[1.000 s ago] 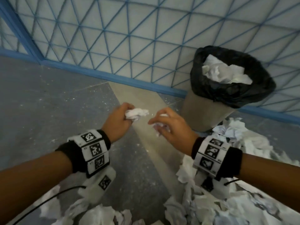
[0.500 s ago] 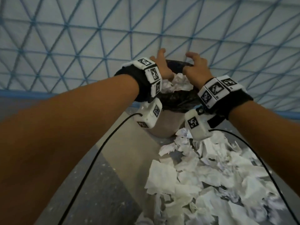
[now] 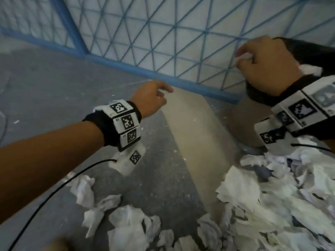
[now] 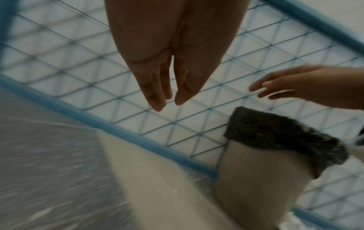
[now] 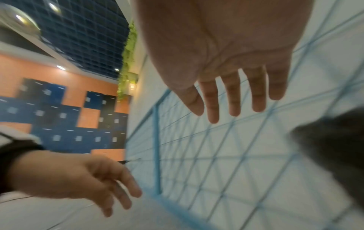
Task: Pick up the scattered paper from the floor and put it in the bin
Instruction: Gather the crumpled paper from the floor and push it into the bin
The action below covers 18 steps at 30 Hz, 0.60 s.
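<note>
The bin [image 3: 241,122] is tan with a black liner [image 3: 311,51] and stands at the right against the wall, with white paper [image 3: 310,70] inside. My right hand [image 3: 242,59] hovers over its rim. In the right wrist view this hand [image 5: 226,110] has straight, spread fingers and holds nothing. A white scrap [image 3: 243,56] shows by the fingertips; whether it touches them is unclear. My left hand [image 3: 163,91] hangs empty with relaxed fingers [image 4: 157,102], left of the bin [image 4: 262,174]. A heap of crumpled paper [image 3: 272,205] covers the floor at the lower right.
A white wall with a blue triangle grid [image 3: 163,42] and a blue skirting [image 3: 126,64] runs behind the bin. More crumpled pieces [image 3: 126,223] lie on the grey floor [image 3: 45,78] below my left arm. Black cables [image 3: 54,192] trail from both wrist cameras.
One second ago each hand held a paper wad, then both reached over the bin. Now both are empty. The left hand has drawn back left and down; the right stays above the rim.
</note>
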Available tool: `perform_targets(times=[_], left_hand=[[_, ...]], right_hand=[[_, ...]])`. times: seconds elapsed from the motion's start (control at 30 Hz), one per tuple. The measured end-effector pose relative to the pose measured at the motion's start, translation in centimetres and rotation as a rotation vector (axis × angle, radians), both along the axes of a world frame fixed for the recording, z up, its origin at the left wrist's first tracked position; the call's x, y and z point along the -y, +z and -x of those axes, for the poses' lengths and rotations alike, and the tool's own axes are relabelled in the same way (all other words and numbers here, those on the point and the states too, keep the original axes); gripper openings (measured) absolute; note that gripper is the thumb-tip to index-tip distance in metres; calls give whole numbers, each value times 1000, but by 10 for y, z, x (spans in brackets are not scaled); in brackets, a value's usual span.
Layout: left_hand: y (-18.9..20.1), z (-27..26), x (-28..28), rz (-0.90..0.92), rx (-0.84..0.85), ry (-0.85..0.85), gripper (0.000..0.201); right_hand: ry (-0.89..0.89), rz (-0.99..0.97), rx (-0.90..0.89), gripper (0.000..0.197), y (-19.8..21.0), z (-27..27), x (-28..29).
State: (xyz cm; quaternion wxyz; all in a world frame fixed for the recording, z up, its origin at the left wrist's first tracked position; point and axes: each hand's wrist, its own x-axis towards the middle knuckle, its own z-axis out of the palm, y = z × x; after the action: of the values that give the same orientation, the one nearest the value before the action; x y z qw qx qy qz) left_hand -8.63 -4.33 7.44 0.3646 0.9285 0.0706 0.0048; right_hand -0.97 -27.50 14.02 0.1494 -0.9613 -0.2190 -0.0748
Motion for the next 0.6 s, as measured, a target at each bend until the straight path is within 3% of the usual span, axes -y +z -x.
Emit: perform_targets(times=[0.1, 0.17, 0.27, 0.37, 0.47, 0.53, 0.6], left_hand=[[-35, 46, -71, -281, -394, -33, 42], [-58, 82, -109, -420, -682, -3, 57], [-84, 134, -144, -446, -932, 103, 85], [-109, 174, -158, -434, -1021, 166, 102], [-131, 200, -154, -370, -1001, 172, 104], [-139, 211, -142, -339, -926, 129, 96], [-145, 220, -127, -360, -816, 80, 77]], right_hand=[[325, -81, -84, 41, -42, 53, -57], [529, 47, -239, 30, -81, 93, -86], [832, 365, -434, 44, -131, 153, -117], [1078, 501, -461, 61, -164, 194, -136], [1218, 496, -481, 77, -190, 223, -152], [1242, 514, -474, 81, -208, 232, -164], [1199, 612, -494, 77, -222, 233, -175]])
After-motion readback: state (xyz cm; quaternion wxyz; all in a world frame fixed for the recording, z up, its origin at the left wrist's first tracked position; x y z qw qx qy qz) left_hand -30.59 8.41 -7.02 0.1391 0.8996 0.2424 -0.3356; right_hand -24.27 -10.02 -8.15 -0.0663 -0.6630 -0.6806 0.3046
